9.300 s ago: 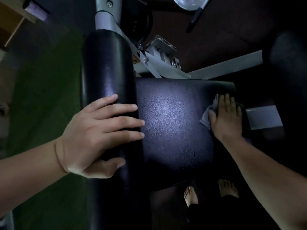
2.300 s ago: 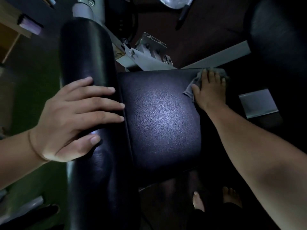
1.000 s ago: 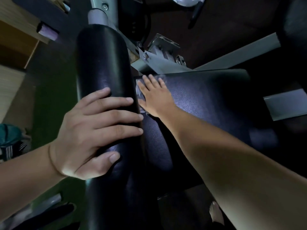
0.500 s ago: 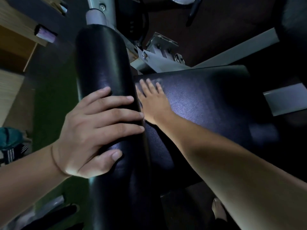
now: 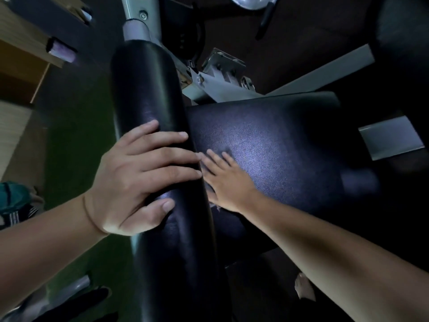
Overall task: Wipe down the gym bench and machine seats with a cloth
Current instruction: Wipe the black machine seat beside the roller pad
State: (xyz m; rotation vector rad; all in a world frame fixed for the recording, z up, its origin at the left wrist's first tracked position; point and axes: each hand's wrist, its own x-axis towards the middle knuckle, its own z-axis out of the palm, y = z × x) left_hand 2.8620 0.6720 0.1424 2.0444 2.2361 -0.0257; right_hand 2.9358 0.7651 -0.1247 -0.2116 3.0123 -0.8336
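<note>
A black padded machine seat [image 5: 278,145] fills the middle of the view. A long black cylindrical pad [image 5: 148,94] runs beside its left edge. My left hand [image 5: 137,182] rests on that pad, fingers spread over the top and thumb against its near side. My right hand [image 5: 227,180] lies flat on the seat's left part, close to the pad, fingers straight. It presses a grey cloth [image 5: 224,151] against the seat; only a blurred edge shows past the fingertips and a scrap near the wrist.
Grey metal frame parts and a bracket [image 5: 220,77] stand behind the seat. A grey bar [image 5: 325,73] and a grey plate [image 5: 390,138] lie to the right. Green flooring [image 5: 76,140] is at the left. My bare foot [image 5: 304,287] shows below the seat.
My right hand has slid with the cloth from the seat's far left corner toward me along the pad's side. The left hand stays on the pad.
</note>
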